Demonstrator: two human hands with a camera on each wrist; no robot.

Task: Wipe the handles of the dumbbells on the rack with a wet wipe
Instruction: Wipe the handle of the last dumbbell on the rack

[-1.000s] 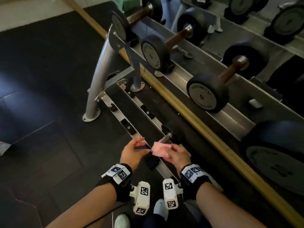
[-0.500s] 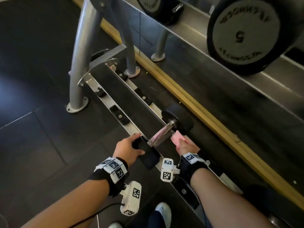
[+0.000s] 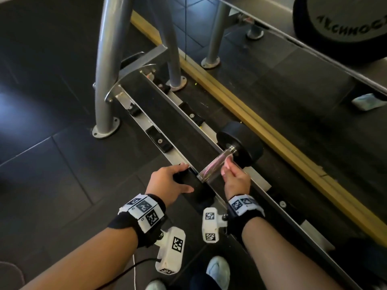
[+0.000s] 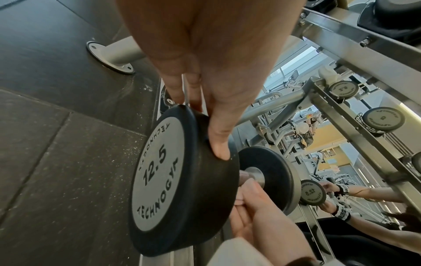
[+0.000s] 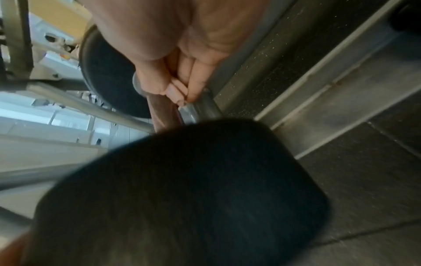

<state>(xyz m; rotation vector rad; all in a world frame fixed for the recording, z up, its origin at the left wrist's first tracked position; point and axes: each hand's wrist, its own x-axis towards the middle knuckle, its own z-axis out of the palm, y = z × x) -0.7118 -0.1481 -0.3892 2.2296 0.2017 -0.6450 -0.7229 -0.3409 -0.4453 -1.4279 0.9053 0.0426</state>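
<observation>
A black 12.5 dumbbell (image 3: 240, 143) lies across the rack's lowest rails (image 3: 178, 155), its metal handle (image 3: 213, 166) pointing away from me. My left hand (image 3: 178, 178) grips the near weight head (image 4: 164, 180), thumb on its rim and fingers over the top. My right hand (image 3: 228, 170) is curled at the right side of the handle near the far head, pinching a pink wet wipe (image 3: 227, 163) against it. In the right wrist view the fingers (image 5: 180, 90) wrap the handle (image 5: 164, 115); most of the wipe is hidden inside the hand.
Grey rack uprights (image 3: 104, 70) stand bolted to the rubber floor at left. Black saddle pads (image 3: 159, 139) sit along the rails. A mirror with a yellow base strip (image 3: 251, 114) runs behind. A bigger dumbbell (image 3: 343, 24) sits on the upper tier. My shoes (image 3: 217, 271) are below.
My left hand let go of the wipe and took hold of the near weight head. My right hand carried the wipe to the handle's right side. My head moved lower and closer.
</observation>
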